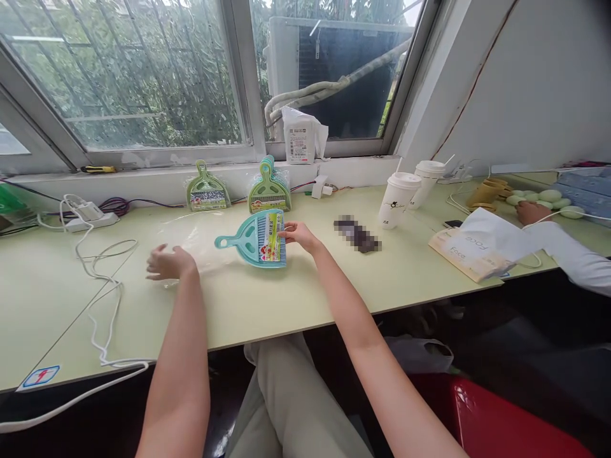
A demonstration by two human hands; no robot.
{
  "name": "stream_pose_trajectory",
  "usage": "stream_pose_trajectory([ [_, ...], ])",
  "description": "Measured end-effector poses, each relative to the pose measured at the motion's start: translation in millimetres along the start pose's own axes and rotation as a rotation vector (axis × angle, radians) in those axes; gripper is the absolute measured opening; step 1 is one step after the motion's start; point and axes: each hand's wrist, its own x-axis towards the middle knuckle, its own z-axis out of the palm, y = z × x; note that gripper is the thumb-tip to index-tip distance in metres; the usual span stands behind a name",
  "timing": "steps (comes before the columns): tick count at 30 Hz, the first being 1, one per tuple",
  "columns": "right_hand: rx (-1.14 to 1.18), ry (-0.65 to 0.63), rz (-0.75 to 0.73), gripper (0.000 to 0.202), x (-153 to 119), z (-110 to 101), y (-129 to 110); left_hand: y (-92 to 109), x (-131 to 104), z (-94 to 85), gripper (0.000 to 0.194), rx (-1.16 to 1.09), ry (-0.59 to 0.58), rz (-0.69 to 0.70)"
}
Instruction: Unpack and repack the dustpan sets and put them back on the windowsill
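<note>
My right hand (300, 235) pinches the right edge of a turquoise mini dustpan (245, 238) at its brush and printed label. A small brush with grey-blue bristles (262, 236) sits in the pan, and the pan's handle points left. To the left of it, my left hand (169, 262) is closed with its fingers curled, slightly blurred. Thin clear plastic bag film (191, 232) spreads around this hand and reaches towards the handle; the exact grip on it is partly hidden.
Wrapped green dustpan sets (270, 187) and another set (207, 191) lean against the sill. White cables (102, 286) run along the left. Lidded paper cups (400, 198), a tissue pack (470, 248), a pixelated dark object (358, 234) and another person's arm (568, 254) are to the right.
</note>
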Motion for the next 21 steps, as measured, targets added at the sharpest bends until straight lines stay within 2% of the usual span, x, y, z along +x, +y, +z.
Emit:
stream_pose_trajectory([
  [2, 0.051, 0.113, 0.0, 0.026, 3.9, -2.0, 4.4, -1.3, -0.2, -4.3, 0.039, -0.031, 0.081, -0.003],
  [4, 0.099, 0.211, 0.012, 0.021, 7.2, -1.0, 9.9, 2.7, -5.7, -0.7, 0.038, -0.016, 0.162, 0.031],
  [6, 0.133, 0.279, 0.019, 0.019, 8.8, 2.2, 14.8, 10.7, -16.2, 11.5, 0.04, -0.034, 0.155, 0.104],
  [7, 0.15, 0.301, 0.018, 0.019, 9.0, 4.2, 16.8, 15.3, -22.9, 20.1, 0.042, -0.067, 0.106, 0.13],
  [8, 0.166, 0.314, 0.014, 0.02, 9.0, 6.2, 18.5, 19.4, -30.3, 29.7, 0.044, -0.117, 0.02, 0.128],
  [9, 0.18, 0.315, 0.012, 0.02, 8.9, 8.3, 19.8, 22.7, -38.0, 39.6, 0.043, -0.189, -0.116, 0.081],
  [11, 0.182, 0.3, 0.027, 0.021, 8.7, 12.3, 21.9, 25.9, -52.4, 56.8, 0.04, -0.324, -0.493, -0.119],
  [12, 0.162, 0.29, 0.048, 0.021, 8.8, 14.0, 22.9, 25.7, -57.9, 63.0, 0.039, -0.356, -0.622, -0.187],
  [13, 0.123, 0.277, 0.083, 0.02, 8.9, 15.5, 23.9, 24.7, -61.7, 67.4, 0.039, -0.375, -0.696, -0.243],
  [14, 0.07, 0.259, 0.128, 0.018, 9.2, 16.7, 24.9, 23.0, -63.4, 69.8, 0.039, -0.385, -0.718, -0.272],
  [18, -0.087, 0.144, 0.311, 0.01, 11.3, 16.6, 27.4, 14.9, -54.2, 68.5, 0.025, -0.414, -0.53, -0.247],
  [19, -0.086, 0.144, 0.323, 0.011, 12.1, 14.5, 27.1, 13.0, -50.2, 67.3, 0.021, -0.418, -0.48, -0.239],
  [21, -0.03, 0.25, 0.27, 0.012, 14.1, 6.5, 24.8, 10.1, -44.1, 65.7, 0.019, -0.42, -0.397, -0.234],
])
